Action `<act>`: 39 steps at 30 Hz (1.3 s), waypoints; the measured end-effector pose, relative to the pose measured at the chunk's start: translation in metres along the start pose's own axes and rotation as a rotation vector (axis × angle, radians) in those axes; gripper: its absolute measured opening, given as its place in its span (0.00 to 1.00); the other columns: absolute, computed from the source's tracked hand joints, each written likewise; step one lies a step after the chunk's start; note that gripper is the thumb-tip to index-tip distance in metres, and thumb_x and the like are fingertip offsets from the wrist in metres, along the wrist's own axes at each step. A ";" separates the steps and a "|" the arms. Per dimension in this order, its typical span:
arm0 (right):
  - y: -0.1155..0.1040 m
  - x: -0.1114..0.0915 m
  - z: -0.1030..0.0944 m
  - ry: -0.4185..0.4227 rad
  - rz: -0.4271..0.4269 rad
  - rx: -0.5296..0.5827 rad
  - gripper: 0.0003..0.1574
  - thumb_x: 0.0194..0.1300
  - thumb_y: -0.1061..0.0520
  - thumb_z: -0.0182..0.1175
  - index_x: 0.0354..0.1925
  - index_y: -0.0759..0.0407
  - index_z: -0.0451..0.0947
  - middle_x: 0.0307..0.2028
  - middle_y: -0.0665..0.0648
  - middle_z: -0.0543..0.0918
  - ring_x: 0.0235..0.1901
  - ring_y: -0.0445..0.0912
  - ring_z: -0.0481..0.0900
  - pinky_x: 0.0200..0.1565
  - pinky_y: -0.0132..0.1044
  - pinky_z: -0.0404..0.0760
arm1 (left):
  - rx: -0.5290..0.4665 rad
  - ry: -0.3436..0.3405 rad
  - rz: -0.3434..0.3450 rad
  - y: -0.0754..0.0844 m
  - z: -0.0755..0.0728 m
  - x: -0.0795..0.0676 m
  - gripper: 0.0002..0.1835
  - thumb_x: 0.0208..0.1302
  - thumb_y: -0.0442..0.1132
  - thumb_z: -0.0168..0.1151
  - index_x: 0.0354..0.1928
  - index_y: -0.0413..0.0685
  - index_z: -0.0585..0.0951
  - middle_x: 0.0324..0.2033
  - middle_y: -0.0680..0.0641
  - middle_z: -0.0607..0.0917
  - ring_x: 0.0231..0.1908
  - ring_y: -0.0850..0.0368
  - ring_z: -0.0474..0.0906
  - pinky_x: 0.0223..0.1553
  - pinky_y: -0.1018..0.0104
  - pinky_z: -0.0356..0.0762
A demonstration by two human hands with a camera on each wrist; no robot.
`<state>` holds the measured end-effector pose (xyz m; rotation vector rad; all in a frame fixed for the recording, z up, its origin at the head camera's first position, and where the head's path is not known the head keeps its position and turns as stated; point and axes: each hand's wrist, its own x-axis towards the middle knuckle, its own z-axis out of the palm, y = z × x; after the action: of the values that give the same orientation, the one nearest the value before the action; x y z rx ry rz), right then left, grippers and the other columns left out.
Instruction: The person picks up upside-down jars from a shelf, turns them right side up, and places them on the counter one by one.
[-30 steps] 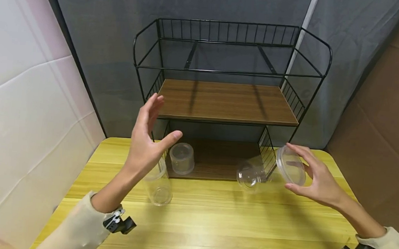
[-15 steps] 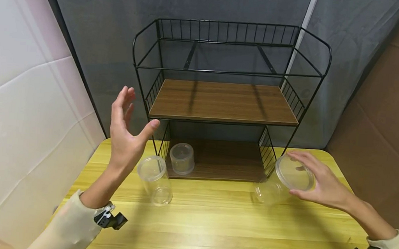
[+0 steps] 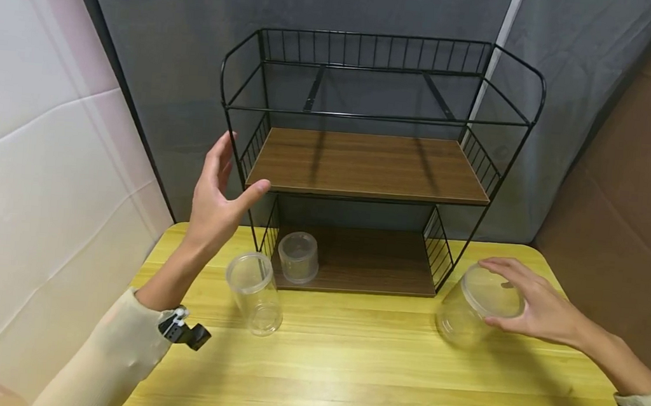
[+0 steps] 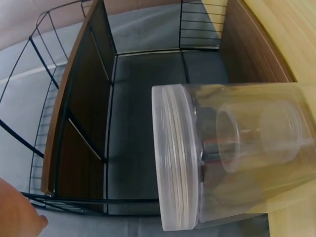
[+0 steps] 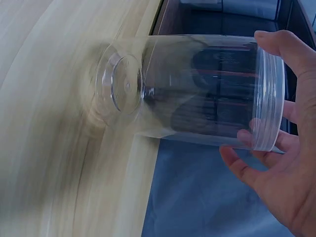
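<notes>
Right grip, at about four o'clock as I look over the person's shoulder, is curled around the lid rim of a wide clear jar, thumb on one side and fingertips on the other, spread almost as wide as the lid. That jar leans a little over the worktop, and I can't tell whether its base bears on the wood. Over at nine o'clock, the left grip holds nothing, its thumb well apart from the fingers, beside the front post of the black wire rack. Below it, at seven o'clock, a tall lidded jar stands upright on the worktop. From that jar, between one and two o'clock, a small clear tub sits at the left end of the lower shelf. I'd call it early days: one container is on the rack, two are off it, and the wide jar has yet to be let go. As for brands, the plastic looks plain; no label or lettering can be read anywhere.
</notes>
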<state>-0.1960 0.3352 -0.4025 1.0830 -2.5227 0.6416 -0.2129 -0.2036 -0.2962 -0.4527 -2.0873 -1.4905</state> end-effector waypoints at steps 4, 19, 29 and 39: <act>0.006 -0.004 0.000 -0.003 0.011 -0.013 0.62 0.37 0.55 0.89 0.71 0.63 0.74 0.64 0.61 0.79 0.65 0.34 0.70 0.55 0.17 0.75 | 0.001 -0.033 -0.033 -0.002 0.000 0.006 0.51 0.68 0.46 0.73 0.85 0.50 0.53 0.83 0.51 0.57 0.82 0.59 0.51 0.81 0.64 0.49; 0.022 -0.015 0.001 0.002 0.057 -0.087 0.61 0.38 0.53 0.90 0.69 0.65 0.75 0.63 0.63 0.79 0.60 0.41 0.73 0.48 0.28 0.84 | 0.000 -0.083 -0.119 -0.007 0.006 0.020 0.51 0.67 0.51 0.74 0.84 0.53 0.56 0.83 0.53 0.59 0.82 0.62 0.51 0.82 0.60 0.50; 0.018 -0.017 -0.001 -0.070 0.174 -0.070 0.57 0.49 0.48 0.85 0.71 0.65 0.73 0.65 0.67 0.77 0.61 0.60 0.76 0.50 0.58 0.82 | -0.026 -0.107 -0.133 -0.009 0.003 0.021 0.49 0.68 0.49 0.74 0.84 0.52 0.57 0.82 0.49 0.59 0.81 0.56 0.54 0.81 0.59 0.54; 0.000 -0.010 -0.015 0.000 0.170 -0.207 0.62 0.43 0.42 0.87 0.71 0.63 0.75 0.66 0.65 0.77 0.62 0.64 0.75 0.46 0.67 0.81 | 0.008 -0.159 -0.132 -0.013 -0.001 0.020 0.49 0.69 0.51 0.72 0.85 0.54 0.56 0.83 0.52 0.57 0.82 0.55 0.53 0.81 0.55 0.54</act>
<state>-0.1877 0.3495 -0.3941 0.8038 -2.6309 0.4098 -0.2356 -0.2094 -0.2938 -0.4512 -2.2853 -1.5653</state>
